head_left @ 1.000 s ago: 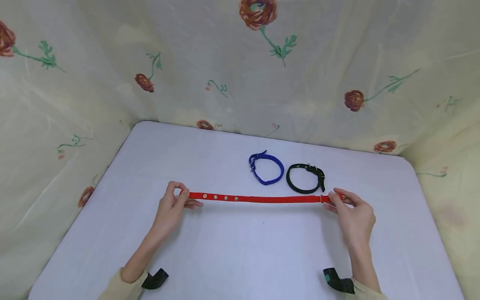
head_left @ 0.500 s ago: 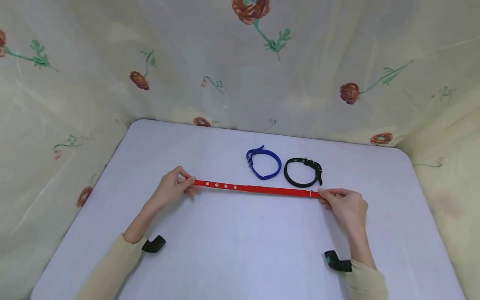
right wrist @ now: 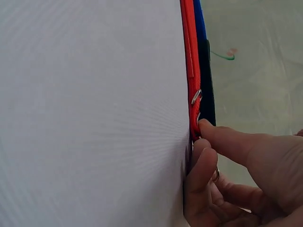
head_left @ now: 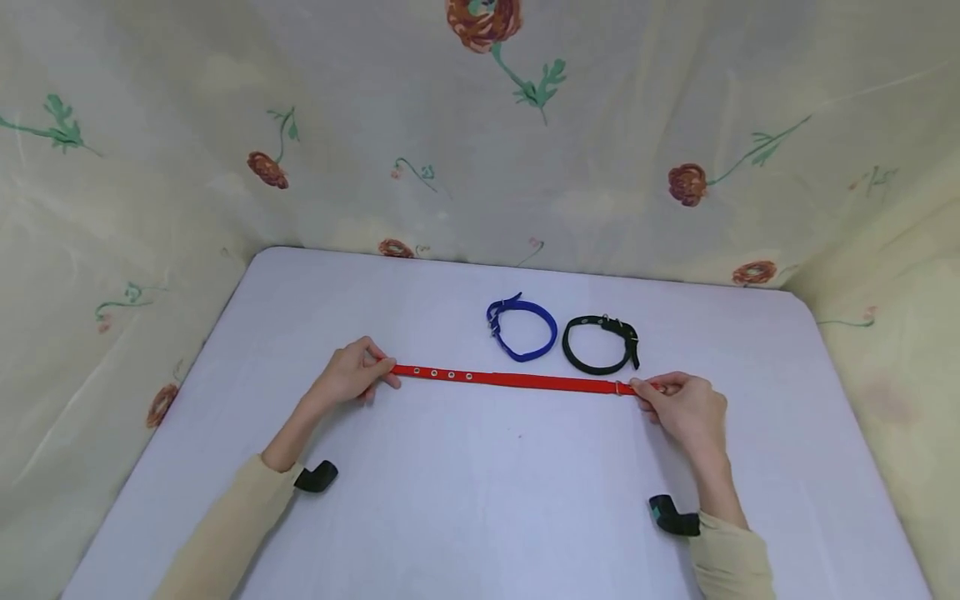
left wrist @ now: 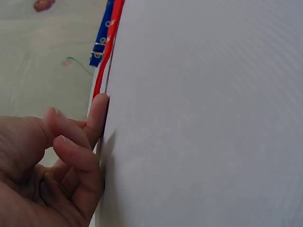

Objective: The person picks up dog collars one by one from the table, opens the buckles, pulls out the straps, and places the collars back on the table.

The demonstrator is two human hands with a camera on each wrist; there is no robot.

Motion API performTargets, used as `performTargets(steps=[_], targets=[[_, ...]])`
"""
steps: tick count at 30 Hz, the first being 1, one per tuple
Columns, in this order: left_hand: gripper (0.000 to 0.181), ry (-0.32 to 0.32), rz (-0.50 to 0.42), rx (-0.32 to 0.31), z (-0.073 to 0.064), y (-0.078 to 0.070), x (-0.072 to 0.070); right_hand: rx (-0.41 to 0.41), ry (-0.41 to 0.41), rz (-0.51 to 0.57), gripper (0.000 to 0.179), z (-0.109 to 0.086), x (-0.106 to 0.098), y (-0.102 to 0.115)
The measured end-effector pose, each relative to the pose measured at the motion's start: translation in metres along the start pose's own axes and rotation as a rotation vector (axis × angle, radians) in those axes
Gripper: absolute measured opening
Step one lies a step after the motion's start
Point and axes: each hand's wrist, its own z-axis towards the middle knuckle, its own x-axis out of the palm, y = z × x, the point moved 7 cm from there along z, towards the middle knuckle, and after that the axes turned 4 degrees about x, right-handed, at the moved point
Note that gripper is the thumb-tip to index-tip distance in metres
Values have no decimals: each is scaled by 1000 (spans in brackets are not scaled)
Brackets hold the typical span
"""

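Note:
A red collar (head_left: 525, 381) is stretched nearly straight from side to side in the head view, with metal eyelets towards its left end. My left hand (head_left: 349, 372) pinches that end between thumb and fingers. At the buckle end, my right hand (head_left: 686, 408) pinches the collar close to a metal ring (right wrist: 196, 97); the fingers partly hide the buckle. Just beyond the strap lie a blue collar (head_left: 556, 330) and a black collar (head_left: 597, 370), each fastened into a loop. Both wrist views show the red collar close to the table surface.
The white table (head_left: 465, 500) has rounded far corners. A flowered curtain (head_left: 600, 167) hangs behind it and along both sides. Black wrist cameras (head_left: 317, 477) stick out from the beige sleeves (head_left: 731, 558).
Both hands have carried the red collar forward, nearer to the blue and black collars, with the left hand reaching farther. The head view has also shifted slightly. Both grips stay on the strap.

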Motion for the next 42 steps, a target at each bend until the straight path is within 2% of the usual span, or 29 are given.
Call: performTargets(steps=[6,11,14,23,32,35,42], targets=[[26,7,82,24,2,-2,2,-42,-54,-62,43,-3,-2,0],[28,5,134,-21,1,-2,2,-91,-96,-69,41,-5,-2,-3],[31,-17,143,-57,0,0,1,-103,-81,-69,43,-4,-2,-4],[39,-90,139,-89,-4,5,2,-71,-13,-94,52,-3,-1,-7],[31,-156,164,-12,-6,-4,10,-82,-46,-71,50,-5,1,-9],[30,-181,136,28,-5,-10,13,-74,-26,-63,52,-5,2,-8],[27,-217,17,148,-1,-35,16,-23,22,-5,57,3,0,0]])
